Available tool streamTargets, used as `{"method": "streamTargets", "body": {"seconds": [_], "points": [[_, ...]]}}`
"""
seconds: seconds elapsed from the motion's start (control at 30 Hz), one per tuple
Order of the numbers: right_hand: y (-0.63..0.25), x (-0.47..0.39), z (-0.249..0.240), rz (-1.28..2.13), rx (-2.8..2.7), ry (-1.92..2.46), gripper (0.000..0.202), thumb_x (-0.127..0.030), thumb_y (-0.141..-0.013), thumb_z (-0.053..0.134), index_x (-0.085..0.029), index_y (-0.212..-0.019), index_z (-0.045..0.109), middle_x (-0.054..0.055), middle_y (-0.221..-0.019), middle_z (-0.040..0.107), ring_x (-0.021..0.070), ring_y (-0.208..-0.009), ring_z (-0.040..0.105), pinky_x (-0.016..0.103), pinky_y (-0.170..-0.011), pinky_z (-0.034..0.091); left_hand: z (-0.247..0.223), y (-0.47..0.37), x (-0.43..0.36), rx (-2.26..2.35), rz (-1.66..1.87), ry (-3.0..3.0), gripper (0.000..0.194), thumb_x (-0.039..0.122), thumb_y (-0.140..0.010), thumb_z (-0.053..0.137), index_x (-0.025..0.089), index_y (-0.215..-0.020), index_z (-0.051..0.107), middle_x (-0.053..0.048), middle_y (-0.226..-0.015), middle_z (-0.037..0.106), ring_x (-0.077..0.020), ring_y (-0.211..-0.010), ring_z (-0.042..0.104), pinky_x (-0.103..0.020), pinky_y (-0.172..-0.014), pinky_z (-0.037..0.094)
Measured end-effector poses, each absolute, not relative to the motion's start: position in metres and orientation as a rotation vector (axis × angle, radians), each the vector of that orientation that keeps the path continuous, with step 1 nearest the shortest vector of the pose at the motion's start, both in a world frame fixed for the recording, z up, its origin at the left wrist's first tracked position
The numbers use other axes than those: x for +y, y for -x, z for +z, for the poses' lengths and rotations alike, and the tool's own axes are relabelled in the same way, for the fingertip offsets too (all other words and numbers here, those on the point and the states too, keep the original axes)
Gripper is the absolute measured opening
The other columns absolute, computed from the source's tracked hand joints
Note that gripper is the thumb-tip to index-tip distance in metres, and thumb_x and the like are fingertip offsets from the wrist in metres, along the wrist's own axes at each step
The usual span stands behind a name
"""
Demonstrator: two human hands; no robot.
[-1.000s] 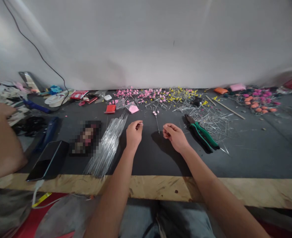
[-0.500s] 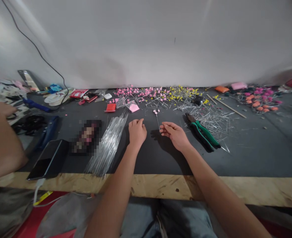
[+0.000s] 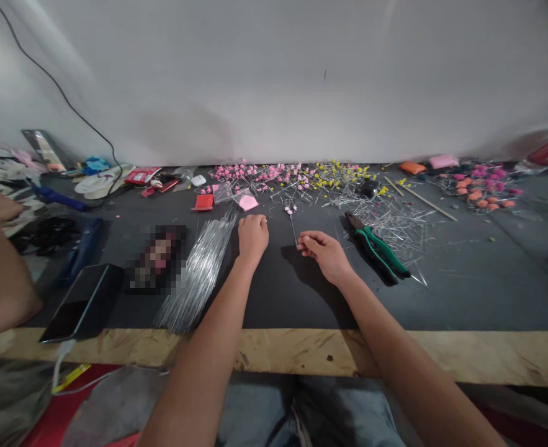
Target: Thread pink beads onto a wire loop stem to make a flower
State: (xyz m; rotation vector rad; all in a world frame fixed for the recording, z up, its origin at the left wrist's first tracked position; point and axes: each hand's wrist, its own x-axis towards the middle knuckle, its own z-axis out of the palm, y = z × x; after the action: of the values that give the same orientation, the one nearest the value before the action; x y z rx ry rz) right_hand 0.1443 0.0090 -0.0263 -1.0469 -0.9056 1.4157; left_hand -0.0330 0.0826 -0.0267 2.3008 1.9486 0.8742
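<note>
My left hand (image 3: pixel 254 237), its grip hidden, has moved farther towards the soft pink lump (image 3: pixel 248 202); my right hand (image 3: pixel 324 253) pinches the pink-tipped silver wire (image 3: pixel 293 227)

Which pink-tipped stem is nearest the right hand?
The lone stem, its lower end at the right hand; the other pink-tipped stems lie heaped by the wall.

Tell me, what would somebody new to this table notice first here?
Probably the band of pink-tipped stems and yellow-tipped stems along the wall, bright against the dark tabletop. Next come the green-handled pliers, lying open-handled to the right of the right hand, and the shiny sheaf of silver wires left of the left hand.
</note>
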Motion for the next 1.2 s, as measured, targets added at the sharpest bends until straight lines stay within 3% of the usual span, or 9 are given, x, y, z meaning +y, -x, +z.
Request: {"method": "streamTargets", "body": {"seconds": [0.17, 0.43, 0.63, 0.87, 1.03, 1.2], "points": [[-0.144, 0.009, -0.027, 1.372, -0.920, 1.050, 0.022, -0.039, -0.067, 0.066, -0.019, -0.078, 0.063, -0.003, -0.063, 0.057, 0.0082, -0.055, 0.050, 0.023, -0.054, 0.042, -0.027, 0.034, 0.079, 1.926, 0.972, -2.215, 0.028, 0.017, -0.082, 0.040, 0.015, -0.098, 0.062, -0.011, -0.097, 0.065, -0.0232, -0.092, 0.056, -0.038, -0.087, 0.038], [-0.144, 0.010, -0.027, 1.441, -0.863, 1.004, 0.024, -0.038, -0.070, 0.064, -0.020, -0.085, 0.064, 0.001, -0.076, 0.063, 0.0099, -0.065, 0.056, 0.025, -0.060, 0.045, -0.026, 0.039, 0.078, 1.883, 1.104, -1.916, 0.031, 0.012, -0.082, 0.035, 0.014, -0.099, 0.060, -0.010, -0.088, 0.067, -0.0210, -0.087, 0.059, -0.036, -0.086, 0.041], [-0.144, 0.010, -0.026, 1.456, -0.864, 1.010, 0.026, -0.037, -0.068, 0.066, -0.019, -0.087, 0.063, 0.001, -0.076, 0.063, 0.0101, -0.066, 0.057, 0.025, -0.061, 0.047, -0.022, 0.040, 0.068, 1.888, 1.337, -1.716, 0.037, 0.009, -0.082, 0.033, 0.014, -0.117, 0.045, -0.007, -0.089, 0.064, -0.0168, -0.085, 0.059, -0.032, -0.082, 0.044], [-0.142, 0.010, -0.024, 1.457, -0.840, 1.006, 0.025, -0.042, -0.068, 0.066, -0.019, -0.075, 0.060, -0.001, -0.068, 0.060, 0.0114, -0.064, 0.058, 0.026, -0.060, 0.047, -0.015, 0.026, 0.030, 1.541, 1.367, -1.969, 0.028, 0.012, -0.081, 0.042, 0.018, -0.105, 0.055, -0.006, -0.093, 0.061, -0.0149, -0.087, 0.057, -0.027, -0.077, 0.046], [-0.144, 0.009, -0.026, 1.460, -0.918, 1.001, 0.025, -0.043, -0.067, 0.068, -0.019, -0.071, 0.061, -0.002, -0.067, 0.060, 0.0108, -0.064, 0.056, 0.026, -0.066, 0.046, -0.008, 0.002, 0.009, 1.113, 1.196, -2.133, 0.023, 0.020, -0.079, 0.056, 0.020, -0.102, 0.058, -0.004, -0.094, 0.062, -0.0137, -0.086, 0.057, -0.027, -0.078, 0.046], [-0.148, 0.009, -0.029, 1.516, -0.972, 0.962, 0.020, -0.040, -0.068, 0.068, -0.021, -0.070, 0.064, -0.002, -0.068, 0.063, 0.0107, -0.065, 0.055, 0.026, -0.069, 0.045, -0.011, -0.003, 0.011, 1.070, 1.172, -2.161, 0.018, 0.025, -0.081, 0.056, 0.021, -0.097, 0.061, -0.003, -0.087, 0.063, -0.0136, -0.082, 0.058, -0.028, -0.076, 0.047]]}}
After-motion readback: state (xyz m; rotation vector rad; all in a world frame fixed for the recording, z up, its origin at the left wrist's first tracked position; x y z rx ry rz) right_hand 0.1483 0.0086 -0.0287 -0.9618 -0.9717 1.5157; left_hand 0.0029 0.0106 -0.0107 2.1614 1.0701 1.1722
